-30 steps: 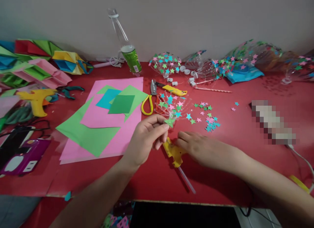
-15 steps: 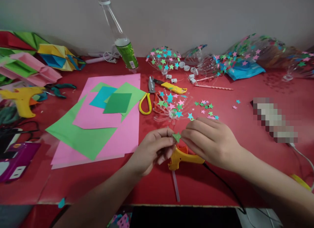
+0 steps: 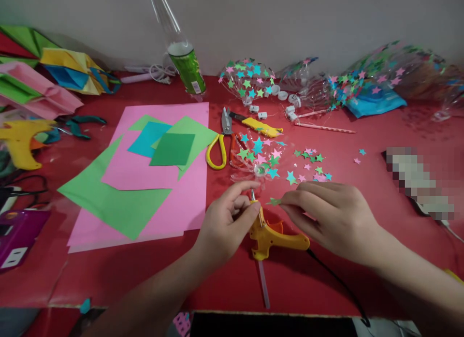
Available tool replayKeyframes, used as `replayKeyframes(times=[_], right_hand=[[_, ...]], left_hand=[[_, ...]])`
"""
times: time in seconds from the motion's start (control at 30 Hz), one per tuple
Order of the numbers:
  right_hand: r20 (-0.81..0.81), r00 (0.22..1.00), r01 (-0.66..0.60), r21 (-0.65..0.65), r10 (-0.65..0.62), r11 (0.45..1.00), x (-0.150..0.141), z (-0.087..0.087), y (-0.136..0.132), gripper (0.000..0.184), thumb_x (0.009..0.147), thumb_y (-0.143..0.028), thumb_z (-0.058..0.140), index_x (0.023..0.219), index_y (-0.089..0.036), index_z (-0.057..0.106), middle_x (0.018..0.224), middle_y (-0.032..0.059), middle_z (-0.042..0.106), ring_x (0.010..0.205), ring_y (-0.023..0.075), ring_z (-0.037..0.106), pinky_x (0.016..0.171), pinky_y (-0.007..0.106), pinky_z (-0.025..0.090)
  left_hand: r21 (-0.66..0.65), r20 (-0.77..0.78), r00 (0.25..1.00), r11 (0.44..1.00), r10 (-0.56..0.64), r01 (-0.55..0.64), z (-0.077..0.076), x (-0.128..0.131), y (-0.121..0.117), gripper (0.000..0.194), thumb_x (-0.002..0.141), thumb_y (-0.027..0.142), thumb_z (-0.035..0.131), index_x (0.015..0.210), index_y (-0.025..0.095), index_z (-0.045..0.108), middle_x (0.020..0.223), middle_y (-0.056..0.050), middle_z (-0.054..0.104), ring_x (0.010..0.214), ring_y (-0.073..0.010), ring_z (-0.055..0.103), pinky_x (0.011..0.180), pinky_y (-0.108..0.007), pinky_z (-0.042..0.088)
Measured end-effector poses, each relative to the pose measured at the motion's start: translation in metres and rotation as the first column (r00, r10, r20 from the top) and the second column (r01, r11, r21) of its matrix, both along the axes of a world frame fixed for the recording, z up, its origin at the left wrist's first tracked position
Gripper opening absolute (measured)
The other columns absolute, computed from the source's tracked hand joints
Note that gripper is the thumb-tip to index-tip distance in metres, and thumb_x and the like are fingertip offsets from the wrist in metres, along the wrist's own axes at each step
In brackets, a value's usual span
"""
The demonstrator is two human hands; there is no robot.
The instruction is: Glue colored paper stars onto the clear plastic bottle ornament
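Observation:
My right hand (image 3: 331, 215) pinches a small green paper star (image 3: 274, 201) between thumb and fingertips, holding it just above the red table (image 3: 326, 279). My left hand (image 3: 227, 221) is closed in a pinch around the metal nozzle end of a yellow glue gun (image 3: 277, 236), which lies on the table between both hands. The star sits a few centimetres right of the nozzle. A glue stick (image 3: 263, 285) pokes out of the gun's back toward me. Beyond the hands lies a clear plastic piece (image 3: 259, 158) covered in stars, beside several loose paper stars (image 3: 312, 164).
Yellow-handled scissors (image 3: 217, 152) and a yellow utility knife (image 3: 259, 126) lie behind the hands. Pink and green paper sheets (image 3: 159, 192) cover the left-centre. A green-labelled bottle (image 3: 187, 71), star-covered plastic shapes (image 3: 246, 80), folded paper pieces (image 3: 54, 85), another glue gun (image 3: 18, 141) and pliers (image 3: 78, 124) ring the table.
The green star passed from my left hand's pinch to my right hand. My right hand drew back from the glue gun, and my left hand closed at its nozzle. The camera tilted slightly down.

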State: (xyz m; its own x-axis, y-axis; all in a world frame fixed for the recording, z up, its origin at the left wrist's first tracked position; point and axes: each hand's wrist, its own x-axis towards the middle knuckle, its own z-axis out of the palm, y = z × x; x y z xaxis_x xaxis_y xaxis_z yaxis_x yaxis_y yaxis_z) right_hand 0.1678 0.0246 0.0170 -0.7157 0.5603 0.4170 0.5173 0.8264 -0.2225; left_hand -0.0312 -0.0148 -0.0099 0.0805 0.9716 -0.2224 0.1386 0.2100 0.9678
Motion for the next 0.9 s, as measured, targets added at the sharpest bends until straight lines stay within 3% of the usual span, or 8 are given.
replayKeyframes(times=[0.23,0.47,0.9], right_hand=[[0.054,0.999,-0.013,0.035,0.011,0.999,-0.004,-0.009,0.004,0.014,0.093,-0.015,0.051,0.084,-0.015,0.063,0.064,-0.0017,0.057,0.055,0.0107,0.048,0.051,0.027,0.032],[0.058,0.998,-0.04,0.085,0.035,0.996,-0.009,-0.014,0.005,0.017,0.092,-0.015,0.051,0.082,-0.013,0.064,0.059,-0.002,0.052,0.053,0.0117,0.046,0.049,0.028,0.031],[0.014,1.0,0.011,-0.005,-0.011,1.0,-0.011,-0.019,0.007,0.015,0.094,-0.018,0.049,0.083,-0.018,0.059,0.062,-0.0028,0.058,0.053,0.0101,0.048,0.049,0.027,0.032]], left_hand=[[-0.054,0.104,0.994,0.998,-0.019,0.025,0.002,0.001,0.001,0.026,0.086,0.021,0.052,0.111,0.016,0.056,0.05,0.011,0.042,0.038,-0.0045,0.031,0.039,-0.019,0.024],[-0.037,0.08,0.995,0.997,-0.06,0.063,0.003,0.005,0.002,0.023,0.083,0.017,0.05,0.105,0.015,0.055,0.052,0.01,0.042,0.041,-0.0055,0.034,0.039,-0.019,0.027],[-0.028,0.031,0.996,0.996,-0.086,0.087,0.001,0.004,0.002,0.018,0.084,0.016,0.049,0.101,0.017,0.056,0.052,0.01,0.041,0.046,-0.0064,0.038,0.044,-0.019,0.031]])
